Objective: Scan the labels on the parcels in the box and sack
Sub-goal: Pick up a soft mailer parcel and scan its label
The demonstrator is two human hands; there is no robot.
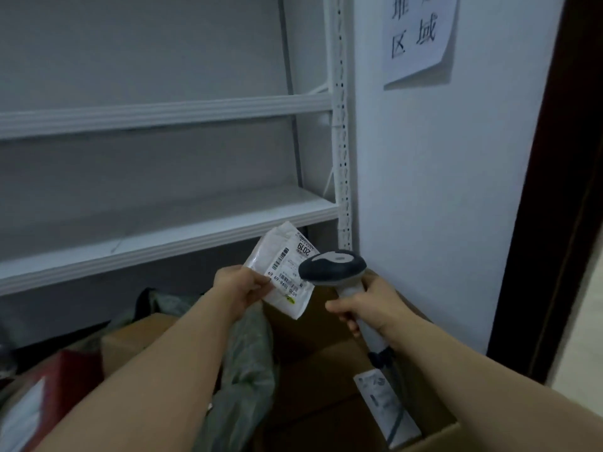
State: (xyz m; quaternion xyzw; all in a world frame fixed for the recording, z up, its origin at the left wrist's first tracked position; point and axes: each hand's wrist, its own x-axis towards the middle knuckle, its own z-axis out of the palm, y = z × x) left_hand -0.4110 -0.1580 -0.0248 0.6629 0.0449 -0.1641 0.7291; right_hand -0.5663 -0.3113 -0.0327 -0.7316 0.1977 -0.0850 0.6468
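Left hand [241, 288]: pinches the lower left edge of a small white parcel [280, 256], thumb on the printed face; raised clear of the containers, probably so the label [288, 275] tilts up toward the reader

Right hand [368, 308]: fingers wrapped round the pale handle of a scanner [332, 265]; its dark head sits just beside the parcel's right edge and overlaps it in this view; whether they touch cannot be told

Why held so: the two hands are near each other but apart, one presenting the barcode, one aiming; my reading is that this parcel is mid-scan, though no beam or light shows

Cable [390, 383]: drops from the handle's base toward the box below

Box [434, 432]: open brown cardboard under the right forearm; inside, a flat white packet [381, 406] lies against the near wall, label side partly hidden by the cable; the rest of the floor is dim

Sack [248, 360]: crumpled greenish plastic between the forearms, standing against the box's left side; contents not visible

Further left: a second carton [130, 340] and a red parcel [65, 380], blurred

Behind: white shelving [163, 223]; a paper sign [417, 37] on the wall
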